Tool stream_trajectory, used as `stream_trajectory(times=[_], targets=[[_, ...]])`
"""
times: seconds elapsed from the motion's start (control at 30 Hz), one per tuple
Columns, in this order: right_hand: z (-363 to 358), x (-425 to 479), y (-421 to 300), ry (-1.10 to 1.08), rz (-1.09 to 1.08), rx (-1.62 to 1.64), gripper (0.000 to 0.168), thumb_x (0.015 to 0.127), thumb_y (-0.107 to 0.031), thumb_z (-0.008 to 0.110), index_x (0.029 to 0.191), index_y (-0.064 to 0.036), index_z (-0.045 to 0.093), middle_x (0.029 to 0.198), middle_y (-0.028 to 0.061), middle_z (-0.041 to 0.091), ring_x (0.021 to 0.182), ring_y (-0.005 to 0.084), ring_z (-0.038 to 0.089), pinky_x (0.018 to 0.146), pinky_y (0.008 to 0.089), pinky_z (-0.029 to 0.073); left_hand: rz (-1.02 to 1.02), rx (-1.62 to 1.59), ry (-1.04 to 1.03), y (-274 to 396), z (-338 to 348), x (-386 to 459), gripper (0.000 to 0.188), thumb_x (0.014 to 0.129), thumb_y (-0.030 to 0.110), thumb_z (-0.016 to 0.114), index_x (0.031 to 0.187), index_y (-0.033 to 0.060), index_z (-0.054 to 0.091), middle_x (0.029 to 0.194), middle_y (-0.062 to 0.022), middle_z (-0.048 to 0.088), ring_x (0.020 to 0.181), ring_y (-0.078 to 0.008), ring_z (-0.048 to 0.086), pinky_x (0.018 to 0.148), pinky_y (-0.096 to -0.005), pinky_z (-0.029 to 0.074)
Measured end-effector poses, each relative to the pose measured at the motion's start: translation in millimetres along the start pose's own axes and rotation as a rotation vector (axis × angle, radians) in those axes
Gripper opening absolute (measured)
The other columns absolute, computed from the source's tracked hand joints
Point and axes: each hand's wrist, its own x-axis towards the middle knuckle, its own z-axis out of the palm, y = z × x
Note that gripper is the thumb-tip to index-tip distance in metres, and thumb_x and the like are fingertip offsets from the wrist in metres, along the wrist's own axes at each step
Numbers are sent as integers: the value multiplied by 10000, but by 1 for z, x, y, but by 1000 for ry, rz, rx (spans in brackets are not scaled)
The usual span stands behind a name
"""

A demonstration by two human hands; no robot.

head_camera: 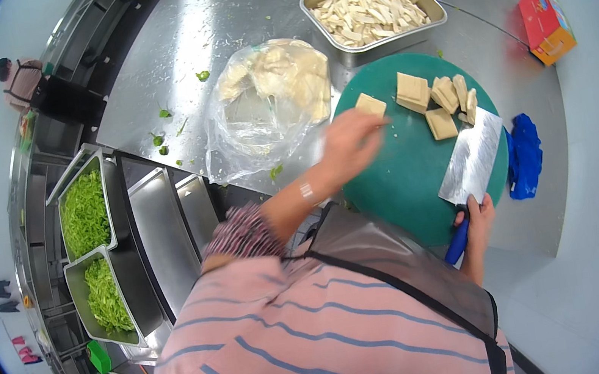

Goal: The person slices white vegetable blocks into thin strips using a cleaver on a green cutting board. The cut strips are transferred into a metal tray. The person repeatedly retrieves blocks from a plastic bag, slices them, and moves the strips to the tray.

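My right hand grips the blue handle of a cleaver, whose broad blade lies over the right part of a round green cutting board. My left hand, blurred, is over the board's left edge. Its fingers overlap the near side of a pale tofu slab; whether they grip it is unclear. To the right on the board are a stack of tofu slabs, a separate block and several cut pieces beside the blade's far end.
Beyond the board stands a metal pan of tofu strips. A clear plastic bag with more slabs lies left. Metal pans of shredded greens stand far left. A blue cloth-like item and a red box are right. Another person is far left.
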Motion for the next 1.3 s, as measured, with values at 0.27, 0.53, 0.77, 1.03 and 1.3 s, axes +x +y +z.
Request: stream_trajectory(times=[0.27, 0.53, 0.77, 1.03, 1.3], targets=[[0, 2, 0, -7, -27, 28, 134, 955, -119, 562, 1029, -27, 500, 756, 76, 598, 464, 125, 523, 414, 254, 416, -523, 700, 13, -195, -142, -73, 260, 868, 10, 541, 1094, 41, 665, 1102, -209, 653, 1009, -384, 617, 871, -418, 509], [-7, 5, 6, 7, -32, 4, 132, 953, -117, 576, 1033, -31, 517, 764, 69, 608, 467, 129, 538, 417, 252, 428, -706, 550, -481, -332, -130, 7, 457, 892, 123, 596, 1338, 68, 513, 1347, -193, 544, 1205, -345, 541, 1016, -419, 446], [2, 4, 2, 0, -34, 79, 141, 955, -112, 578, 1054, -32, 517, 774, 66, 609, 455, 130, 532, 408, 252, 423, -379, 800, -647, -371, -127, 7, 720, 749, 396, 760, 1336, 53, 524, 1283, -209, 585, 1152, -366, 579, 978, -439, 460], [-3, 4, 6, 1, -42, 35, 150, 956, -113, 581, 1062, -28, 514, 759, 63, 608, 454, 127, 531, 410, 249, 424, -554, 641, -301, -302, -79, 36, 842, 624, 441, 846, 1334, 121, 525, 1235, -205, 579, 1201, -401, 510, 981, -495, 442], [-2, -1, 7, 47, -8, 49, 162, 964, -121, 573, 1077, -24, 509, 752, 63, 610, 462, 122, 536, 413, 243, 424, -519, 769, -611, -273, -92, 60, 787, 708, 419, 800, 1376, 175, 463, 1356, -202, 485, 1253, -393, 488, 999, -498, 446]])
